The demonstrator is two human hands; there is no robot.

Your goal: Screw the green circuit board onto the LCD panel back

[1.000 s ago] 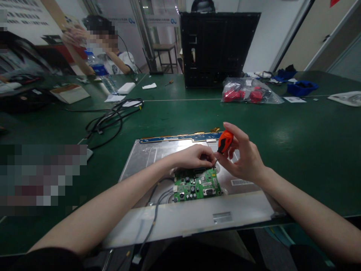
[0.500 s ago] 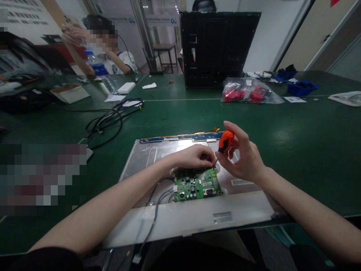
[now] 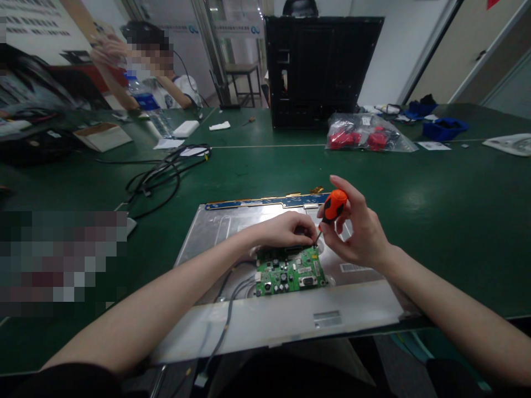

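My right hand (image 3: 357,232) is gripping a stubby screwdriver with an orange and black handle (image 3: 334,205), thumb and fingers wrapping the handle while the thin shaft is slanting down towards 7 o'clock. Its tip is meeting the far right corner of a small green printed circuit board (image 3: 291,272), right beside my left hand (image 3: 286,229). That hand is curling tight, its fingertips bunching on the board's far edge. I cannot tell whether they are also pinching something small there.

The board is lying on the bare silver metal back of a flat display panel (image 3: 219,226), which is resting face down on the green table (image 3: 435,210) and overhanging its near edge. Thin grey cables (image 3: 227,312) are running from the board's left end towards 7 o'clock, off the panel. A narrow blue strip board (image 3: 265,202) is lining the panel's far edge at 12 o'clock.

Out at 10 o'clock a loose tangle of black cables (image 3: 166,170) is sprawling on the table. At 12 o'clock a black plastic monitor back cover (image 3: 321,72) is standing upright, and at 1 o'clock a clear plastic bag of red parts (image 3: 367,136) is lying near it, with a blue tray (image 3: 444,129) further right. At 11 o'clock another person is sitting behind a clear water bottle with a blue label (image 3: 146,104).
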